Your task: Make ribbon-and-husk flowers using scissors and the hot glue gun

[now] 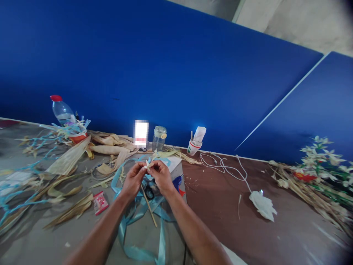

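Note:
My left hand and my right hand meet near the middle of the view, fingertips close together. Between them they pinch a small pale husk piece, with a bit of light blue at its top. Both hands are closed on it. Below them lie dark-handled scissors and a thin stick, which slants toward the front. Light blue ribbon loops over the grey table under and around my forearms. Much of what lies directly beneath the hands is hidden.
Dried husks and a pink packet lie at left. Behind stand a plastic bottle, a glass jar and a paper cup. At right are a white cable, a crumpled tissue and white flowers.

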`<action>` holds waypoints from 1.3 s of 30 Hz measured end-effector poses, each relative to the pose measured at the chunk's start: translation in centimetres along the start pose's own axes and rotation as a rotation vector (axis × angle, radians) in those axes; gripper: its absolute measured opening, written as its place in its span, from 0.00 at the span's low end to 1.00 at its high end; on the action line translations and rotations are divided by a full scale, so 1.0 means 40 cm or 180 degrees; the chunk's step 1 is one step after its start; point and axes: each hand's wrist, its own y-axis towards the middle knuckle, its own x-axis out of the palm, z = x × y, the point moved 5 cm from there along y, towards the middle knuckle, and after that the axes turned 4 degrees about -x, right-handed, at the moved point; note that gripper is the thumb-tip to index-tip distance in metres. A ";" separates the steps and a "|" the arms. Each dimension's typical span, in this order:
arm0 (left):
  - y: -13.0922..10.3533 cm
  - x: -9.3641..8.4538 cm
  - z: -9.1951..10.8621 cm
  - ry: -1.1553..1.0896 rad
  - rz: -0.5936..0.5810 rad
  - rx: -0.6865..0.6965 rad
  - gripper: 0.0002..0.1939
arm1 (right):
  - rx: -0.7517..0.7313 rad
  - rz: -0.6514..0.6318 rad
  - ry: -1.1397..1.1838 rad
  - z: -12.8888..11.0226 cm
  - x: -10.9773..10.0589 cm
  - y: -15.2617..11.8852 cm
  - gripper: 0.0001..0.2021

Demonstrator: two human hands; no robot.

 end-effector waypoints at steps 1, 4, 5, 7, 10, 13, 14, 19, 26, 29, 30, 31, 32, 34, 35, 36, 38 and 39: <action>0.000 0.003 0.001 -0.0047 -0.0073 -0.0011 0.11 | 0.0001 -0.0007 0.0022 -0.001 0.000 0.000 0.10; 0.001 0.008 0.002 -0.0192 -0.0270 -0.0044 0.10 | 0.0021 0.0002 0.0012 -0.004 0.001 -0.001 0.11; 0.002 0.008 0.001 -0.0202 -0.0293 -0.0053 0.10 | 0.0032 0.0010 -0.0019 -0.004 0.000 -0.001 0.11; 0.002 0.008 0.001 -0.0203 -0.0327 -0.0078 0.10 | 0.0057 0.0016 -0.0100 -0.005 -0.002 -0.001 0.11; 0.000 0.010 0.001 -0.0261 -0.0361 -0.0159 0.10 | 0.0074 -0.0058 -0.0198 -0.005 -0.005 0.002 0.10; 0.000 0.011 0.002 -0.0420 -0.0398 -0.0220 0.11 | 0.0085 -0.0105 -0.0262 -0.005 -0.009 0.004 0.08; 0.000 0.012 0.003 -0.0471 -0.0409 -0.0222 0.11 | 0.0100 -0.0085 -0.0291 -0.005 -0.011 0.004 0.08; 0.005 0.007 -0.003 -0.0536 -0.0374 -0.0230 0.13 | 0.0138 -0.0038 -0.0305 -0.010 -0.005 -0.002 0.08; 0.001 0.008 -0.005 -0.0400 -0.0412 -0.0249 0.11 | 0.0029 -0.0022 -0.0084 -0.020 0.010 -0.008 0.07; -0.001 0.008 0.003 -0.0143 -0.0381 -0.0166 0.12 | 0.0052 0.0007 -0.0065 -0.023 0.010 -0.007 0.07; -0.002 0.009 0.008 -0.0021 -0.0354 -0.0118 0.12 | 0.0065 0.0024 -0.0076 -0.025 0.009 -0.006 0.07; -0.003 0.010 0.015 0.0106 -0.0330 -0.0062 0.12 | 0.0072 0.0044 -0.0092 -0.027 0.008 -0.005 0.07; -0.004 0.013 0.022 0.0224 -0.0306 -0.0011 0.13 | 0.0073 0.0067 -0.0111 -0.029 0.007 -0.004 0.07; -0.006 0.017 0.038 0.0370 -0.0234 0.0068 0.13 | 0.0064 0.0103 -0.0124 -0.033 0.006 -0.002 0.08; -0.007 0.019 0.045 0.0392 -0.0187 0.0071 0.13 | 0.0066 0.0121 -0.0121 -0.034 0.005 -0.002 0.08; -0.008 0.021 0.050 0.0396 -0.0140 0.0062 0.13 | 0.0076 0.0136 -0.0124 -0.034 0.004 -0.001 0.09; -0.010 0.023 0.059 0.0399 -0.0068 0.0031 0.13 | 0.0105 0.0174 -0.0151 -0.033 0.003 -0.001 0.08; -0.011 0.025 0.062 0.0401 -0.0050 0.0022 0.12 | 0.0117 0.0192 -0.0160 -0.032 0.002 -0.001 0.08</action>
